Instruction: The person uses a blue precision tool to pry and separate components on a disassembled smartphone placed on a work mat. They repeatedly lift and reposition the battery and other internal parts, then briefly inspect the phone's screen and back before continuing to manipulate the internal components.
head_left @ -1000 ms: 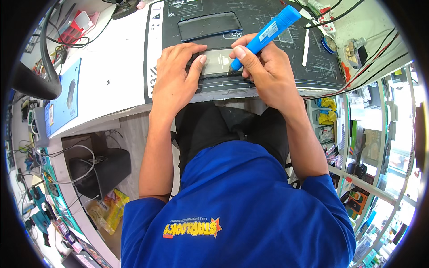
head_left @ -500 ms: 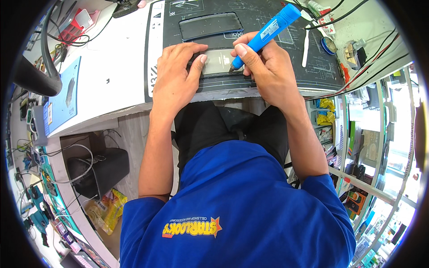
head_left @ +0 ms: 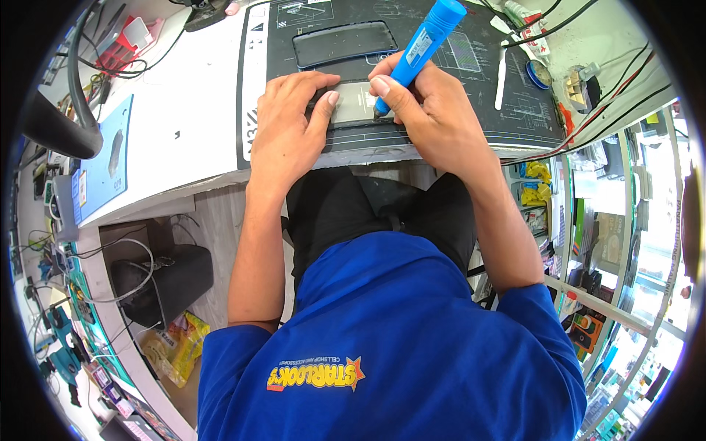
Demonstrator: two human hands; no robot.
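My left hand (head_left: 290, 128) is curled over the left end of a flat grey phone-like piece with a dark rim (head_left: 347, 101) on the black printed mat (head_left: 537, 121), steadying it. My right hand (head_left: 441, 125) grips a thick blue pen-shaped tool (head_left: 421, 44), held at a slant with its dark tip at the piece's near side. Just above lies a phone frame or screen with dark face and blue edge (head_left: 338, 42). A white slim tool (head_left: 501, 88) and a round blue tin (head_left: 539, 75) sit to the right.
A blue mat (head_left: 107, 154) is on the white bench (head_left: 191, 117) at left, with a black stand arm (head_left: 66, 132) and cables nearby. More cables (head_left: 618, 88) hang at right beside shelves of goods (head_left: 610, 235). A black bag (head_left: 162, 275) lies under the bench.
My right hand has shifted slightly left, and the blue tool's upper end has swung left, so it stands a little steeper. My left hand has hardly moved.
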